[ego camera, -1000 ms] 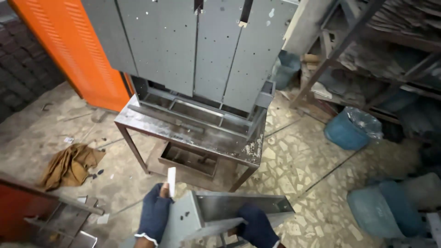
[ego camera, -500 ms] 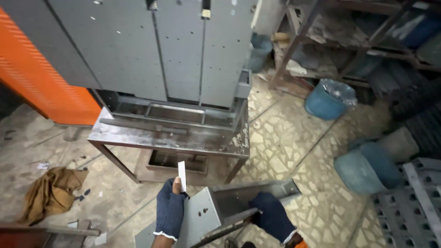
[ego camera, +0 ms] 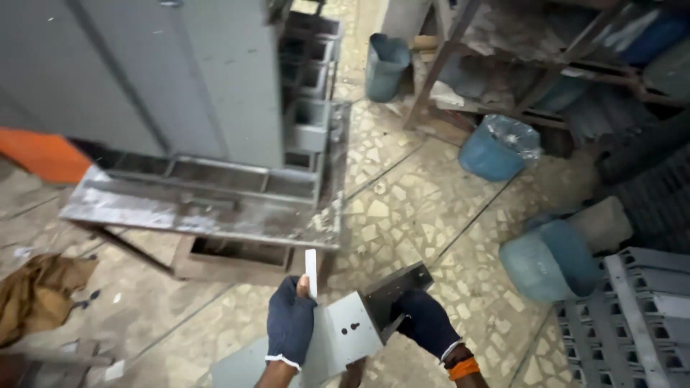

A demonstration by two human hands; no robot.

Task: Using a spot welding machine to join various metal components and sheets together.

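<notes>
Grey metal panel (ego camera: 338, 338), both gloved hands gripping

The bottom edge is cutting off both forearms, so only the gloved left hand (ego camera: 290, 323) and right hand (ego camera: 425, 322) are showing. The grey metal panel (ego camera: 338, 338) they are gripping is running out of the picture at the bottom, and the fingers beneath it are being hidden by the sheet. The grey cabinet (ego camera: 144, 72) is being cropped by the top and left edges. The orange sheet (ego camera: 43, 154) is mostly lying hidden behind the bench (ego camera: 194, 215). The brown rag (ego camera: 36, 294) is slipping past the left edge. The shelving (ego camera: 546, 65) at upper right is looking blurred, its contents too unclear to tell. The grey grid rack (ego camera: 632, 323) is being cut by the right edge.
</notes>
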